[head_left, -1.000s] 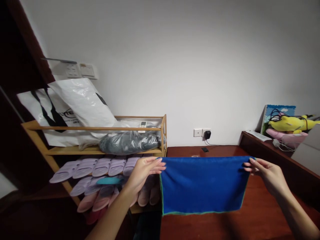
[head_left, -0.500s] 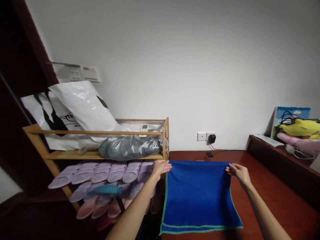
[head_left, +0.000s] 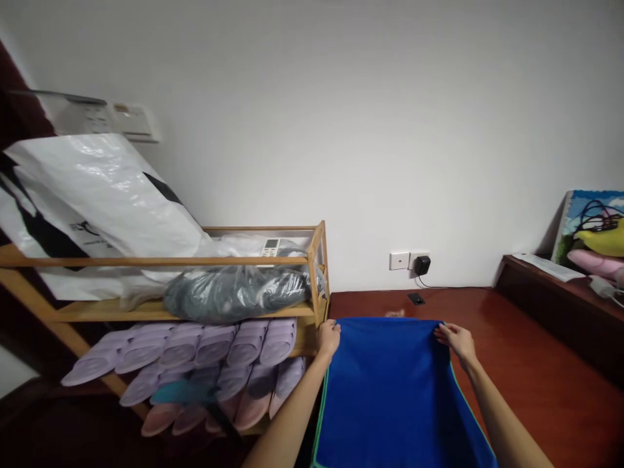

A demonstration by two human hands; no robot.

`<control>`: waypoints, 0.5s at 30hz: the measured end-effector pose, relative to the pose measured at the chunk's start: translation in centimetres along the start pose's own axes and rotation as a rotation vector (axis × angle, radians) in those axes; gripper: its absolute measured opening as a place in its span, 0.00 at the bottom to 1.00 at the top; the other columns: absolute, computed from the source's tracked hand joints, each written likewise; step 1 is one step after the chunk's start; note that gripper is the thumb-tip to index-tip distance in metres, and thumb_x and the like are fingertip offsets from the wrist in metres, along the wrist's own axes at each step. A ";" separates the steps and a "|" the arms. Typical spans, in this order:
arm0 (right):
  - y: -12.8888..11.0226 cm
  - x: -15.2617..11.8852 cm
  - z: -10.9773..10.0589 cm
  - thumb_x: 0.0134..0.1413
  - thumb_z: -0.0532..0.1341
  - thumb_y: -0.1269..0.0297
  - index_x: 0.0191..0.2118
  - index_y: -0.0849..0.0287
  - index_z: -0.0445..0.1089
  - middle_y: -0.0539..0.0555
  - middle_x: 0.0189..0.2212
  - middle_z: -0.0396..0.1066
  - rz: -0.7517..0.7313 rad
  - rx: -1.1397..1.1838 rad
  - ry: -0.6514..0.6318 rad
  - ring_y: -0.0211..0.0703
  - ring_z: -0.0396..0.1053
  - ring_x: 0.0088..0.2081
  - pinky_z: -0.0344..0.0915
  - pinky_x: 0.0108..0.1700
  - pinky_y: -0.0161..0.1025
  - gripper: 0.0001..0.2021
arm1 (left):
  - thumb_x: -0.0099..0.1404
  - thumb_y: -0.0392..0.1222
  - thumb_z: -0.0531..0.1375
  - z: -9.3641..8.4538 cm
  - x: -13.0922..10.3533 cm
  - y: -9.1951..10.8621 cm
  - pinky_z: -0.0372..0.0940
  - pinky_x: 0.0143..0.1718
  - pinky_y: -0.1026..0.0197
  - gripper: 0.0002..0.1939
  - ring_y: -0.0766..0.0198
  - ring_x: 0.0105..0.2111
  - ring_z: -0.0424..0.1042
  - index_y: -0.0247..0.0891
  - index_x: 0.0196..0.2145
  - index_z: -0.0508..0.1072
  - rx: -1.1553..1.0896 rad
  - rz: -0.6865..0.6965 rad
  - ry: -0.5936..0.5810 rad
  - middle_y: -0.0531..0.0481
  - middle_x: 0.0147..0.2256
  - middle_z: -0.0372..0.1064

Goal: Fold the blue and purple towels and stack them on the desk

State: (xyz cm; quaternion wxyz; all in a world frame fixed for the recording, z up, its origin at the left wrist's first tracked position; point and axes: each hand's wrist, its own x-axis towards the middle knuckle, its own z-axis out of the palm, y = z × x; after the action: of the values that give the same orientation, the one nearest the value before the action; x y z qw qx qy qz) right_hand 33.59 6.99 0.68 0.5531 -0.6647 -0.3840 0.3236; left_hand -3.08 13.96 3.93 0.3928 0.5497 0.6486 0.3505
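Blue cloth [head_left: 390,396], green-edged: lying flat on the wooden table [head_left: 526,364] beside the slipper rack [head_left: 312,273]. Left hand [head_left: 328,338] and right hand [head_left: 452,339] are pinching its far corners, fingers closed on the fabric. Judged soft, light and limp, so holding both corners is keeping it spread.

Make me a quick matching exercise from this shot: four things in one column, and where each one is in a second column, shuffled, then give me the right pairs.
Things:
1. cloth
2. slippers
3. charger
4. white bag

Places:
A. plugged into the wall socket
B. on the top shelf of the rack
C. spread on the red-brown table, far corners pinched by the left hand and right hand
D. in rows on the rack's lower shelves

Pairs: 1-C, 2-D, 3-A, 4-B
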 end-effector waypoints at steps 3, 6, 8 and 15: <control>0.7 -0.5 2.0 0.46 0.56 0.50 0.41 0.64 0.68 0.66 0.37 0.75 -0.052 -0.182 0.013 0.57 0.73 0.42 0.69 0.46 0.55 0.23 | 0.66 0.37 0.52 1.6 -0.7 -0.7 0.57 0.55 0.49 0.22 0.52 0.54 0.63 0.31 0.57 0.59 0.197 0.079 0.020 0.35 0.54 0.63; 0.7 -2.5 6.9 0.51 0.51 0.53 0.55 0.63 0.60 0.66 0.52 0.66 -0.187 -0.387 -0.028 0.56 0.63 0.55 0.57 0.57 0.58 0.27 | 0.65 0.32 0.48 4.7 -2.4 -0.7 0.46 0.61 0.55 0.29 0.58 0.63 0.47 0.31 0.63 0.50 0.359 0.273 -0.028 0.38 0.63 0.47; 0.6 -4.4 10.9 0.54 0.50 0.54 0.58 0.58 0.59 0.60 0.59 0.60 -0.321 -0.495 -0.153 0.50 0.55 0.60 0.52 0.61 0.51 0.27 | 0.63 0.31 0.47 6.8 -3.4 -0.8 0.41 0.63 0.58 0.30 0.63 0.64 0.40 0.36 0.63 0.50 0.453 0.418 -0.098 0.48 0.65 0.42; 2.5 -5.8 11.9 0.56 0.47 0.46 0.61 0.51 0.55 0.53 0.64 0.47 -0.380 -0.847 -0.303 0.47 0.40 0.65 0.38 0.64 0.54 0.29 | 0.67 0.50 0.45 6.3 -2.6 -4.1 0.36 0.62 0.42 0.26 0.55 0.64 0.40 0.45 0.62 0.55 0.733 0.507 -0.129 0.49 0.65 0.42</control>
State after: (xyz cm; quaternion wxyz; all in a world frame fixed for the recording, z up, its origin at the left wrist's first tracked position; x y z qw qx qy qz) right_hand 20.90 7.58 -3.86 0.2213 -0.6950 -0.6725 0.1256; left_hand 1.02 10.94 -2.21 0.1134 0.8150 0.5487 0.1478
